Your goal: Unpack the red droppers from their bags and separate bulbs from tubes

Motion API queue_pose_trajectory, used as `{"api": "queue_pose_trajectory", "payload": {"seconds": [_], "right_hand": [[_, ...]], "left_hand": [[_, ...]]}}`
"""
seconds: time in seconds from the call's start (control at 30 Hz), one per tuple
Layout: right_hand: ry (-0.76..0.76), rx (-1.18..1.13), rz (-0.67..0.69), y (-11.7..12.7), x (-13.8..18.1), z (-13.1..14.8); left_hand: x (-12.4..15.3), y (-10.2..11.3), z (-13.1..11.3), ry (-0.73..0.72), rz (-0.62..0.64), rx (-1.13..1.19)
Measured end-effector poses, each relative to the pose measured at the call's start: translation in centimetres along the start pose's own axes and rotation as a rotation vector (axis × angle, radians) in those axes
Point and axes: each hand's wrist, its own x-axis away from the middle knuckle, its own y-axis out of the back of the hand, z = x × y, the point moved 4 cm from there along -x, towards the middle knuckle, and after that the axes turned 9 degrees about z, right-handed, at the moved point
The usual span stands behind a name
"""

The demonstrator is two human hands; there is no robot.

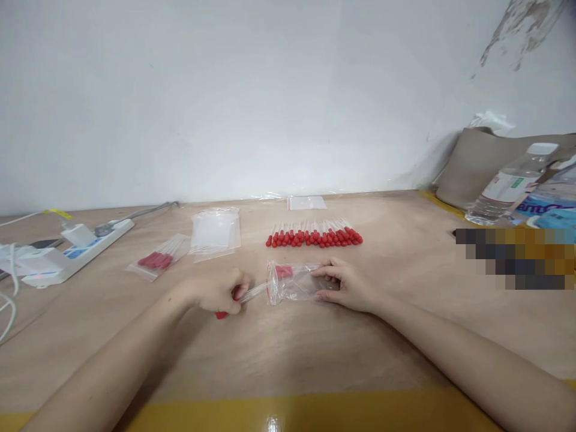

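From where I stand, the person's left hand [225,293] is closed round a few red-headed sticks [254,292], a red end poking out below the fingers and the clear shafts pointing right, to the mouth of a clear bag [299,292]. Whether their tips are inside it, I can't tell. The bag lies on the near-middle of the brown tabletop [288,354], mouth to the left, with some red heads [284,272] showing in it. The right hand [344,285] curves about its right end, thumb and fingers apart; how firmly they press I can't tell. Just beyond lies a long row of sticks [315,237], red heads toward the person. Farther left are 1 filled bag [155,259] and a stack of flat bags [216,232]; 1 more flat bag [306,203] sits by the wall. A white power strip [96,246] is at far left, a water bottle [508,187] at far right.
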Motion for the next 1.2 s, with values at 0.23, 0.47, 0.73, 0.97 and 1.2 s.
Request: {"api": "queue_pose_trajectory", "payload": {"seconds": [0.23,0.47,0.73,0.97,1.2], "right_hand": [[-0.001,0.007,0.012,0.1,0.0,0.2],[0.008,0.000,0.012,0.0,0.0,0.0],[0.001,-0.001,0.014,0.0,-0.1,0.1],[-0.011,0.004,0.017,0.1,-0.2,0.3],[-0.002,0.009,0.013,0.2,-0.2,0.4]], "left_hand": [[1.4,4.0,5.5,-0.131,-0.207,0.529],[-6.3,7.4,6.6,0.072,-0.633,0.558],[-13.2,8.4,5.1,0.192,-0.590,0.516],[-13.1,8.4,5.3,0.228,-0.578,0.531],[-11.7,7.6,5.2,0.283,-0.496,0.591]]}}
